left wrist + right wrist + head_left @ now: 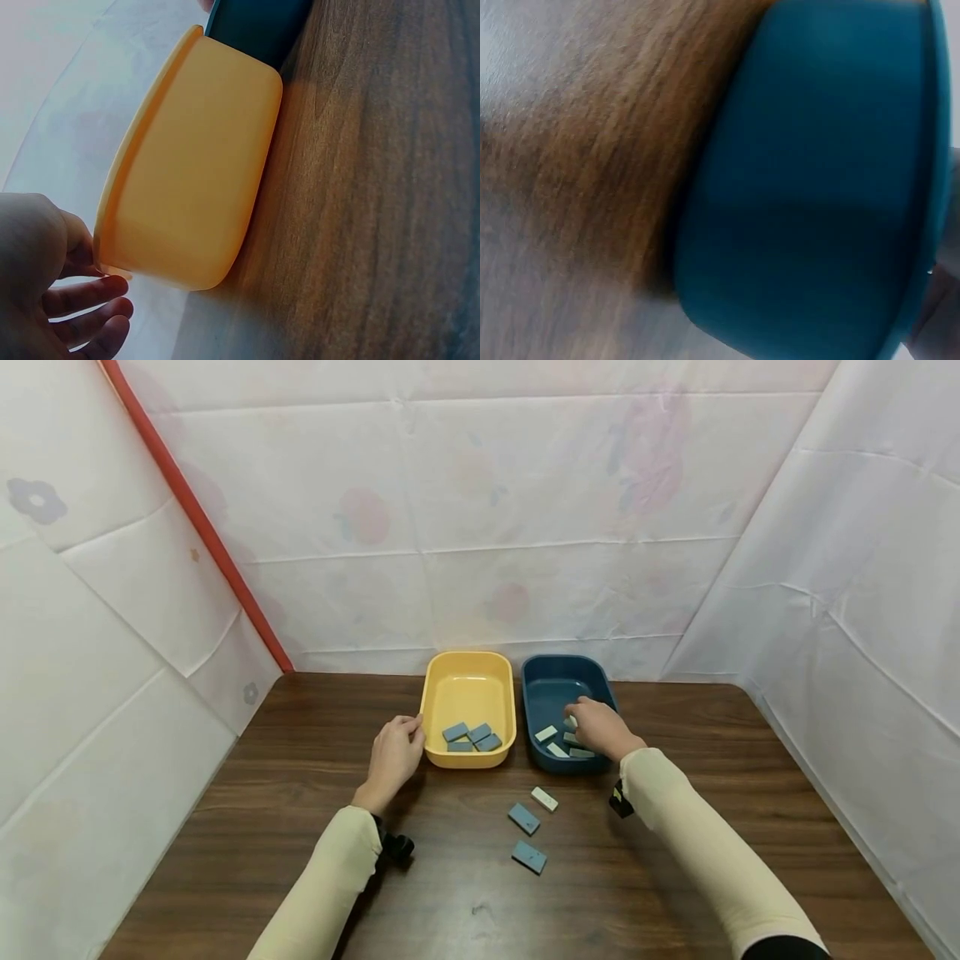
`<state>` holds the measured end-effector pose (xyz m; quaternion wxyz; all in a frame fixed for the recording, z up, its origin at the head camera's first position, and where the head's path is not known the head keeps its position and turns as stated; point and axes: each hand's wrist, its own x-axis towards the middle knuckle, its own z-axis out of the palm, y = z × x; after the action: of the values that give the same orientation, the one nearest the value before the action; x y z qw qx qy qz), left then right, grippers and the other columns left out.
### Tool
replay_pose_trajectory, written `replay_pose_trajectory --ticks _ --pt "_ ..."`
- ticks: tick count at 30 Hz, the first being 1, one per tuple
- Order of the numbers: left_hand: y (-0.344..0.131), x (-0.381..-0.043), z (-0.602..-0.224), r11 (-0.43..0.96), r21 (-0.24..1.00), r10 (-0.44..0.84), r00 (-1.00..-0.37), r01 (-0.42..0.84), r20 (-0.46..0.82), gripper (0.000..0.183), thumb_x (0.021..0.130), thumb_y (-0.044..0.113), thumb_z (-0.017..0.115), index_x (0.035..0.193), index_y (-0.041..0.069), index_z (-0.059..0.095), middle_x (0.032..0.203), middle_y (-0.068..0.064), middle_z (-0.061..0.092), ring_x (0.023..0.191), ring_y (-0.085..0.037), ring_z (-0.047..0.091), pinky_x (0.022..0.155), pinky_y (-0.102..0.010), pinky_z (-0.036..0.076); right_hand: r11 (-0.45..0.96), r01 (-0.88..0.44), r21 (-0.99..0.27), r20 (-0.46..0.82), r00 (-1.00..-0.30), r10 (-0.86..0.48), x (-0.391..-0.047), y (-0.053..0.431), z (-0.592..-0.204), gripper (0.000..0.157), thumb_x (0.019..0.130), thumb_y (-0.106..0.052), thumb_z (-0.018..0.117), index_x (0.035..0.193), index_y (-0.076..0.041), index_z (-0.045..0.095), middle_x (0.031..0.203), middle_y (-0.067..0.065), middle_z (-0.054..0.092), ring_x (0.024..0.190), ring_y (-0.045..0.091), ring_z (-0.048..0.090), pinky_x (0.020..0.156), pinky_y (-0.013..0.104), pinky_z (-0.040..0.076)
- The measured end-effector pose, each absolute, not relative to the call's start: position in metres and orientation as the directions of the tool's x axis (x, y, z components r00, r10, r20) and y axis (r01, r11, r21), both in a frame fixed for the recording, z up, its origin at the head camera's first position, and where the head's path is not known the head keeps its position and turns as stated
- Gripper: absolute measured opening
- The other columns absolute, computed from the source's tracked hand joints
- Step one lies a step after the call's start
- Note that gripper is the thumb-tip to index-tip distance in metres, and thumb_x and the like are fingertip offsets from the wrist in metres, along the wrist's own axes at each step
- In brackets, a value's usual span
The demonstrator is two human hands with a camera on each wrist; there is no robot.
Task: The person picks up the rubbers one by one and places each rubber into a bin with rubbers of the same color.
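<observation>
My left hand point(395, 752) pinches the left rim of a yellow plastic bin point(468, 665), in which several blue-grey rectangular tiles point(480, 733) lie. In the left wrist view, thumb and forefinger meet at the bin's rim while the other fingers stay loosely bent. Inside a dark blue bin point(561, 667) to the right, my right hand point(602, 731) reaches down with a pale tile point(572, 722) at its fingertips. Several pale tiles point(546, 734) lie around it in that bin. The right wrist view shows mostly the blue bin's outer wall point(810, 172), which hides the fingertips.
On the brown wooden table point(300, 793), in front of the bins, lie one white tile point(544, 799) and two blue-grey tiles, one nearer point(529, 857) than the other. A patterned white cloth point(480, 527) stands behind the table, with a red strip point(195, 518) at the left.
</observation>
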<state>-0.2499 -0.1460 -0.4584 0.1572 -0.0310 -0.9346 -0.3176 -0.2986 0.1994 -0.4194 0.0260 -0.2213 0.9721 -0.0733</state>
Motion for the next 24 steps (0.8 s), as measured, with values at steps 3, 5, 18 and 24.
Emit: replay_pose_trajectory --ticks 3,5,18,24 --pt "-0.145 -0.249 -0.459 0.793 0.59 -0.047 -0.95 0.153 0.31 0.034 0.095 0.011 0.056 0.127 0.002 0.064 0.118 -0.02 0.067 0.104 -0.036 0.061 0.089 -0.051 0.05 0.902 -0.405 -0.151 -0.03 -0.91 -0.414 -0.301 0.2 -0.424 0.032 0.091 0.002 0.057 0.12 -0.004 0.067 0.115 0.017 0.062 0.093 0.028 0.064 0.079 0.04 0.055" --pt "-0.145 -0.249 -0.459 0.79 0.594 -0.051 -0.948 0.154 0.314 0.034 0.095 0.011 0.057 0.126 0.002 0.064 0.117 -0.019 0.067 0.104 -0.036 0.061 0.088 -0.051 0.05 0.908 -0.391 -0.151 -0.037 -0.916 -0.4 -0.302 0.2 -0.428 0.031 0.091 0.001 0.057 0.12 -0.005 0.067 0.115 0.017 0.062 0.094 0.028 0.064 0.08 0.04 0.055" --pt "-0.145 -0.25 -0.461 0.79 0.595 -0.058 -0.948 0.147 0.312 0.034 0.095 0.012 0.057 0.127 0.002 0.064 0.118 -0.019 0.067 0.104 -0.036 0.061 0.089 -0.051 0.049 0.925 -0.356 -0.129 -0.056 -0.929 -0.365 -0.308 0.205 -0.443 0.027 0.093 0.0 0.057 0.117 -0.002 0.068 0.111 0.019 0.064 0.1 0.032 0.063 0.086 0.043 0.054" --pt "-0.146 -0.25 -0.459 0.785 0.601 -0.062 -0.948 0.147 0.313 0.034 0.095 0.012 0.057 0.126 0.002 0.064 0.118 -0.019 0.067 0.105 -0.036 0.061 0.09 -0.05 0.049 0.924 -0.354 -0.147 -0.068 -0.928 -0.366 -0.31 0.206 -0.445 0.027 0.093 0.0 0.057 0.118 -0.001 0.068 0.114 0.019 0.065 0.104 0.033 0.062 0.089 0.044 0.053"
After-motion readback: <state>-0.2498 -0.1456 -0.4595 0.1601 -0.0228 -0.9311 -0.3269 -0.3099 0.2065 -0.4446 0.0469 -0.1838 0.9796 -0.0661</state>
